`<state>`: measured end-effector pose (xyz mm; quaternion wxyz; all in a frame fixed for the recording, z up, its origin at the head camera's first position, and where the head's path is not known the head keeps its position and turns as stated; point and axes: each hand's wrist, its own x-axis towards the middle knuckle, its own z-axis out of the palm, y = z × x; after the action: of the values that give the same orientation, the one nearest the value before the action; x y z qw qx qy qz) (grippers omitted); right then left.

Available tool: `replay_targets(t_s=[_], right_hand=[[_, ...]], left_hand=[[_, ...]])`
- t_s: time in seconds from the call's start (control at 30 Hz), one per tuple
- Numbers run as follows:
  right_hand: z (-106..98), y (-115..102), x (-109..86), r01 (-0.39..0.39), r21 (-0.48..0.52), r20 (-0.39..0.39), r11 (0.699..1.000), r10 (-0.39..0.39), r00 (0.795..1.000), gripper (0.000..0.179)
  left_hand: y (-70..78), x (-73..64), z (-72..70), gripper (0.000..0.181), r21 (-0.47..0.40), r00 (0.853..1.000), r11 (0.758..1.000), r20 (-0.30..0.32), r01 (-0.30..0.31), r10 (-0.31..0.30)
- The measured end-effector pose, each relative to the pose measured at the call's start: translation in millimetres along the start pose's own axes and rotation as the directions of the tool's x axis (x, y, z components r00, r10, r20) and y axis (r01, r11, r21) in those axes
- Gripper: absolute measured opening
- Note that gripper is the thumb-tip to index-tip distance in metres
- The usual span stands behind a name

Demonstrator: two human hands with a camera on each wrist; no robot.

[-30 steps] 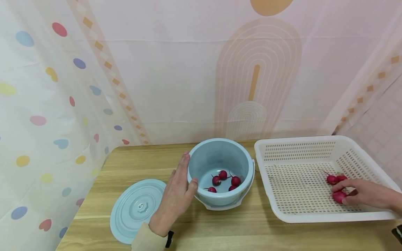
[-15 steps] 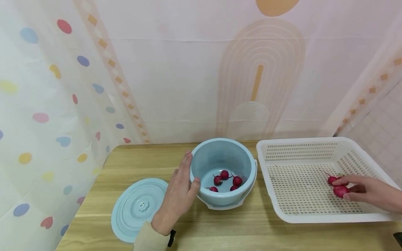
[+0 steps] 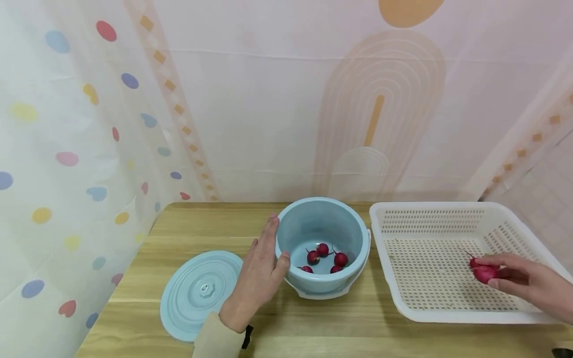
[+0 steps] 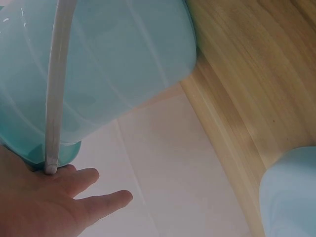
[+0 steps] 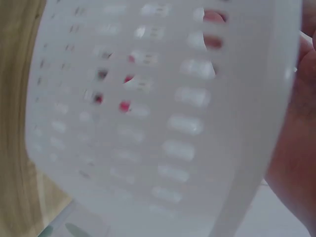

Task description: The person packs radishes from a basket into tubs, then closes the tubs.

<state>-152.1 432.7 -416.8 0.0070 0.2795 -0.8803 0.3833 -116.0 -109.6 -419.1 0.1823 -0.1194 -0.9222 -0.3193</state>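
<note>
My left hand (image 3: 257, 273) rests along the left side of a light blue bucket (image 3: 320, 284), fingers straight and the thumb at the rim. Several red radishes (image 3: 340, 259) lie on the bucket's floor. In the left wrist view the same hand (image 4: 54, 202) touches the bucket (image 4: 113, 64) near its pale handle (image 4: 58, 84). Inside a white slotted basket (image 3: 421, 314), my right hand (image 3: 530, 281) pinches a radish (image 3: 485, 274) between thumb and fingers. Another radish (image 3: 473, 262) shows just behind it, partly covered by the fingers. Basket wall hides most of this grip in the right wrist view.
A round light blue lid (image 3: 203, 293) lies flat on the wooden table (image 3: 304, 328), left of the bucket and partly behind my left forearm. The basket stands close to the bucket's right side. A patterned curtain (image 3: 250, 124) hangs behind the table.
My right hand has drawn the front radish slightly back against the others in the basket. The left hand stays at the bucket. The whole view has shifted a little.
</note>
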Motion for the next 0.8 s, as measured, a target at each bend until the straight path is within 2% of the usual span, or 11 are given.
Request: replay_targets(t_s=[0.17,0.47,0.8], right_hand=[[4,-12,2.5,0.065,0.024,-0.059,0.998,-0.064,0.996,0.048],[13,-42,9.3,0.07,0.008,-0.133,0.998,-0.068,0.989,0.044],[26,-72,19.7,0.176,0.029,-0.223,0.984,-0.165,0.961,0.053]], left_hand=[[0.1,0.0,0.1,0.072,0.0,1.0,1.0,0.0,0.001,-0.001],[-0.3,0.7,0.2,0.072,0.006,1.0,1.0,-0.009,-0.002,0.003],[-0.6,0.9,0.1,0.071,0.003,1.0,1.0,-0.01,-0.004,0.004]])
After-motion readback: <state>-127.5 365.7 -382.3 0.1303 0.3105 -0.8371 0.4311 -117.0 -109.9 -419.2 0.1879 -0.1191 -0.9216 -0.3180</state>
